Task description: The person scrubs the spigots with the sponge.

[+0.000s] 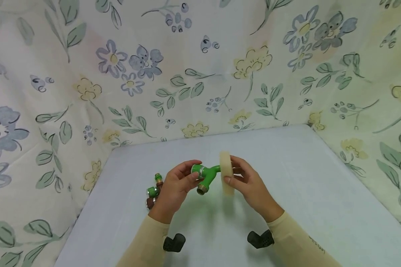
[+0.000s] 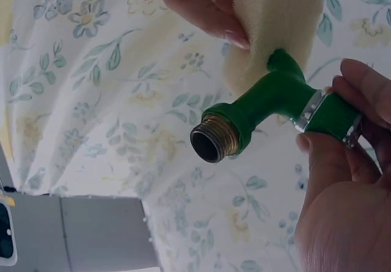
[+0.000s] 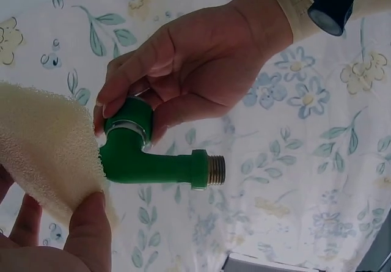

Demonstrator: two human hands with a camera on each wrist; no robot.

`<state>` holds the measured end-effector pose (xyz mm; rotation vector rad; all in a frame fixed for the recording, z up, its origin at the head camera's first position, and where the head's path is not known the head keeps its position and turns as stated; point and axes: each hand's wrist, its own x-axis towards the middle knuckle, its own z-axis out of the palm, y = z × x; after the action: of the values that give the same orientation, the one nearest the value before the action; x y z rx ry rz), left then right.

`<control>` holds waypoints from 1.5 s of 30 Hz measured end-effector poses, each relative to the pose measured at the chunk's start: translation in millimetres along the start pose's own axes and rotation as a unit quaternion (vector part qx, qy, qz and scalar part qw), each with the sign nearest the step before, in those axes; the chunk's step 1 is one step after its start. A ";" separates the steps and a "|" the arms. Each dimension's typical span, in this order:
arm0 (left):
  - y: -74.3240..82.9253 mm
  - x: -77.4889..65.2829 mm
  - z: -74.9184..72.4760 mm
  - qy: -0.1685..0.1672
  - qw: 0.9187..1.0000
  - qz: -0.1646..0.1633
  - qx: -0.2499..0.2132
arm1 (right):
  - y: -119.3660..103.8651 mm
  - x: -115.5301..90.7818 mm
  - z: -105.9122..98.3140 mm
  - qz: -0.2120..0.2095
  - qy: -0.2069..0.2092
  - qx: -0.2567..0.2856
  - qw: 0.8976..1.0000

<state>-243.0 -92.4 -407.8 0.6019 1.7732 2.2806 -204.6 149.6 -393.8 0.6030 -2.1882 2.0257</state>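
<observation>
My left hand (image 1: 173,191) pinches the silver-ringed green collar of a green Y-shaped pipe fitting (image 1: 209,177) between thumb and fingers, above the table. The fitting's bare end has a brass thread (image 2: 220,136), which points down towards me. On the other side, my right hand (image 1: 250,185) grips a pale yellow sponge (image 1: 225,165) with the thumb on the near face and the fingers behind. The sponge stands upright against the fitting's third branch and hides that branch's tip. In the right wrist view the sponge (image 3: 52,143) touches the green bend (image 3: 119,156).
Beside my left wrist, more green and brown fittings (image 1: 152,191) lie on the white table (image 1: 120,230), partly covered by the hand. A floral cloth (image 1: 187,74) hangs behind the table and at both sides. Black wrist devices (image 1: 174,243) sit on both sleeves.
</observation>
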 end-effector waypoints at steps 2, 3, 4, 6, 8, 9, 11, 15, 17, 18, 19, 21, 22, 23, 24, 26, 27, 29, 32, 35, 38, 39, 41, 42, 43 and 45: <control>0.1 0.0 -0.4 -0.004 1.000 0.001 0.001 | 0.2 -0.8 -0.1 0.002 -0.004 0.007 1.000; 0.4 0.0 -0.3 -0.006 1.000 0.003 0.001 | 0.2 -1.1 0.0 0.002 -0.005 0.010 1.000; 0.7 0.0 -0.3 -0.006 1.000 0.004 0.001 | 0.5 -1.4 0.2 0.002 -0.004 0.012 1.000; 1.5 -0.4 0.2 -0.005 1.000 0.009 0.003 | 0.9 -2.1 1.2 -0.001 0.000 0.003 1.000; 2.0 -0.7 0.7 -0.002 1.000 0.013 0.004 | 1.0 -2.7 3.3 -0.010 0.011 -0.013 1.000; 1.9 -0.8 1.0 0.002 1.000 0.015 0.004 | 1.1 -3.2 4.9 -0.016 0.016 -0.025 0.999; 0.6 -0.6 1.2 0.012 1.000 0.019 0.008 | 1.5 -4.5 8.6 -0.028 0.021 -0.050 0.998; -5.2 1.0 -0.3 0.036 0.999 0.018 0.012 | 2.9 -7.8 16.7 -0.041 -0.001 -0.063 0.997; -8.1 1.8 -1.7 0.046 0.999 0.016 0.019 | 3.3 -9.0 19.5 -0.041 -0.018 -0.054 0.998; -9.3 2.2 -2.4 0.050 0.998 0.015 0.019 | 2.9 -9.6 20.4 -0.041 -0.025 -0.046 0.998; -10.2 2.4 -3.0 0.054 0.998 0.014 0.022 | 2.7 -10.0 21.2 -0.041 -0.032 -0.039 0.998; -11.4 3.0 -4.1 0.067 0.997 0.014 0.024 | 1.4 -10.2 22.5 -0.047 -0.050 -0.021 0.997; -11.7 3.3 -4.5 0.074 0.997 0.014 0.025 | 0.5 -10.2 23.2 -0.053 -0.058 -0.014 0.997; -11.7 3.6 -4.8 0.081 0.996 0.014 0.024 | -0.5 -10.0 23.8 -0.058 -0.067 -0.006 0.996; -11.6 3.7 -5.0 0.089 0.996 0.015 0.024 | -1.5 -9.8 24.4 -0.063 -0.075 0.001 0.995; -10.8 4.2 -5.0 0.101 0.995 0.016 0.022 | -3.9 -9.4 25.6 -0.071 -0.088 0.012 0.994; -10.4 4.4 -4.8 0.105 0.994 0.016 0.022 | -4.7 -9.4 26.0 -0.074 -0.090 0.014 0.993; -9.5 4.7 -4.1 0.107 0.994 0.015 0.021 | -5.9 -9.2 26.2 -0.078 -0.090 0.015 0.993; -8.5 4.9 -2.8 0.109 0.994 0.014 0.022 | -5.7 -9.3 26.0 -0.080 -0.086 0.014 0.993; -7.7 4.5 -2.1 0.109 0.994 0.012 0.026 | -4.8 -9.3 25.6 -0.080 -0.078 0.007 0.994; -7.6 4.2 -2.1 0.104 0.994 0.011 0.027 | -4.3 -8.8 25.4 -0.079 -0.067 -0.001 0.995; -8.0 4.1 -2.3 0.102 0.994 0.010 0.025 | -4.2 -8.6 25.3 -0.078 -0.064 -0.002 0.995; -8.6 3.8 -2.5 0.096 0.995 0.010 0.019 | -3.6 -8.2 25.1 -0.075 -0.058 -0.005 0.995; -8.9 3.5 -2.6 0.092 0.996 0.009 0.016 | -3.0 -7.9 24.9 -0.073 -0.055 -0.007 0.996; -9.0 3.1 -2.4 0.088 0.996 0.008 0.011 | -2.1 -7.7 24.5 -0.071 -0.050 -0.010 0.996; -9.0 2.2 -1.6 0.079 0.997 0.006 0.004 | -0.4 -7.2 23.3 -0.066 -0.036 -0.020 0.997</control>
<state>-246.5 -90.6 -416.3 0.4456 1.8529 2.3898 -193.4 128.4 -398.4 0.8041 -2.1604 1.9184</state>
